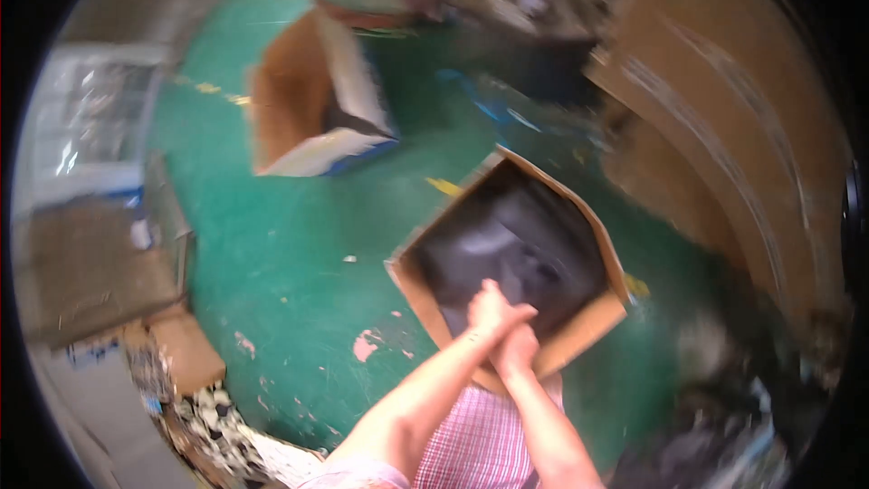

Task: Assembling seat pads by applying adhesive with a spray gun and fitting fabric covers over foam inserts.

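An open cardboard box (579, 341) stands on the green floor before me, tilted in view, with a black plastic bag (471, 231) filling its inside. Over the box's near edge my two hands meet, one against the other. My left hand (493, 315) is closed on a gathered fold of the black bag. Just below it, my right hand (516, 350) is closed on the same bunched plastic, its fingertips partly hidden. Motion blur softens the fingers and the folds. What lies under the plastic cannot be seen.
Another open carton (294, 95) lies farther off at the left. Large cardboard sheets (706, 127) lean along the right. Boxes (100, 263) line the left side, near a heap of light scraps (217, 417). Dark plastic (706, 444) is piled at lower right.
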A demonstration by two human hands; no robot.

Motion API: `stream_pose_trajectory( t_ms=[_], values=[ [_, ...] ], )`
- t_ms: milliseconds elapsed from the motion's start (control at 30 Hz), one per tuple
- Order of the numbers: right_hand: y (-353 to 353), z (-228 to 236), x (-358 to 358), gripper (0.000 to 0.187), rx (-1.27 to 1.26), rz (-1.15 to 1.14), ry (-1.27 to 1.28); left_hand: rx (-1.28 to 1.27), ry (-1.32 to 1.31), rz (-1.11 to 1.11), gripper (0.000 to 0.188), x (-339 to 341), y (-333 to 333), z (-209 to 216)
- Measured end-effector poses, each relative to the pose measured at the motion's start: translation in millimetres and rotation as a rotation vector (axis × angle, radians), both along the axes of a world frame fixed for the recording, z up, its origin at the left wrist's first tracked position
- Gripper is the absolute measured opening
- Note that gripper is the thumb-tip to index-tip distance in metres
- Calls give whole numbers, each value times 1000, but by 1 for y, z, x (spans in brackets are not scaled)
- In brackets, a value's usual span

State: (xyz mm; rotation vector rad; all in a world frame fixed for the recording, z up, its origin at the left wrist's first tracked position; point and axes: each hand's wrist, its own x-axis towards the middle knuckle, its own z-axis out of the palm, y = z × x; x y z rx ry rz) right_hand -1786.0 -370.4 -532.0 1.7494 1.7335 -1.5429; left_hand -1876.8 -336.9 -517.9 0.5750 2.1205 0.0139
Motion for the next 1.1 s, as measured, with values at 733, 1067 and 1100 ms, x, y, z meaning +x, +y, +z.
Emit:
stream_pose_trajectory(
  t_ms=[733, 1067, 1100],
  values=[
    [-49, -115, 40, 96, -456, -1518, 105, 663, -176, 902, 75, -110, -175, 147],
    [-37, -109, 48, 54, -580, -1608, 877, 553, -104, 1007, 83, -108, -207, 234],
    [-28, -91, 37, 55, -565, -1413, 696, 558, -84, 1017, 82, -107, -210, 236]
  ],
)
